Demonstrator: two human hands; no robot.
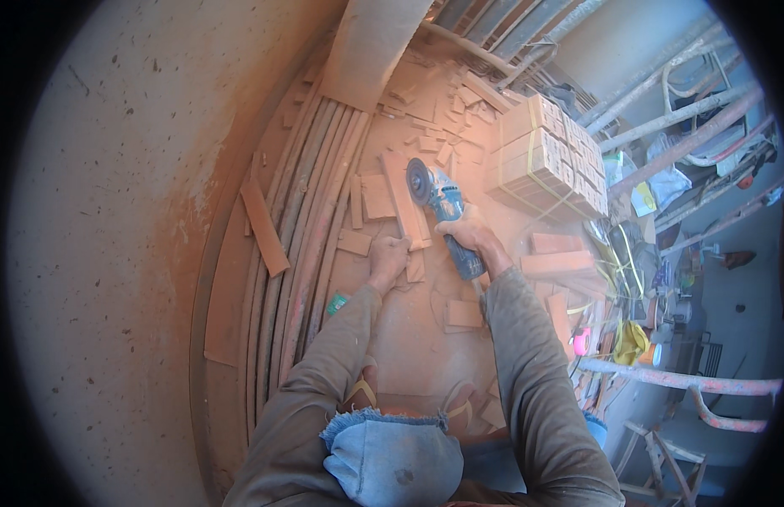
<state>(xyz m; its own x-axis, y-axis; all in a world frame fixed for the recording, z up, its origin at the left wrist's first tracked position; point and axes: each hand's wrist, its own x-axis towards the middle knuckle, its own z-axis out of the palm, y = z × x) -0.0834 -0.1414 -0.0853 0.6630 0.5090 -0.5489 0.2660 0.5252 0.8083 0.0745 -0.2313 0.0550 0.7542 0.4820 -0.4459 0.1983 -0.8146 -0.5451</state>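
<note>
My right hand is wrapped round the body of a blue angle grinder. The grinder's round disc is at the far end, over or beside the right edge of a long terracotta tile. My left hand is closed at the near end of that tile, fingers curled; the exact grip is partly hidden. Short tile pieces lie under and beside the left hand. A square tile piece lies just left of the long tile. Reddish dust covers everything around.
Long poles lie along the wall at left. A strapped stack of bricks stands at far right, with loose tiles nearer. Broken offcuts litter the far floor. Metal scaffold frames stand at right. My sandalled feet are close below.
</note>
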